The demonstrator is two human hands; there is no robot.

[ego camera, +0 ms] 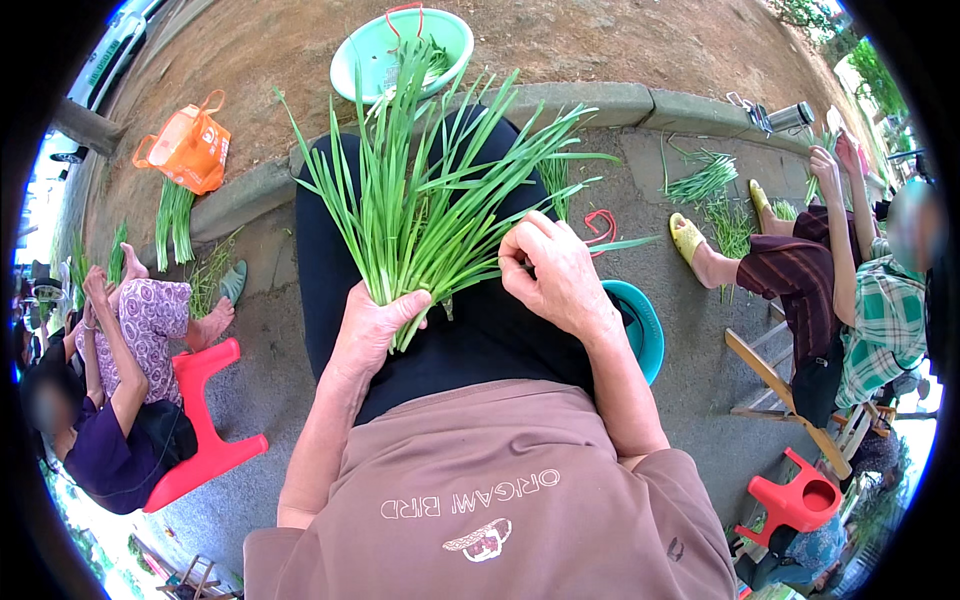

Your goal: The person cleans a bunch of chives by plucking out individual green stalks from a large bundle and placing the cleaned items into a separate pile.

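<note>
My left hand is closed around the lower ends of a bunch of long flat green leaves, apparently garlic chives, fanned out above my lap. At the bunch's right edge is my right hand, its thumb and forefinger curled together near the leaf tips; whether a leaf is pinched between them I cannot tell. One leaf sticks out to the right behind that hand. Beyond my knees stands a light green plastic basin with more leaves and a red strap in it. A teal tub is by my right thigh.
A concrete curb runs beyond my feet. An orange bag and chive bundles lie left; another chive pile and a steel flask are right. People sit on both sides, one on a red stool. A red strap lies on the pavement.
</note>
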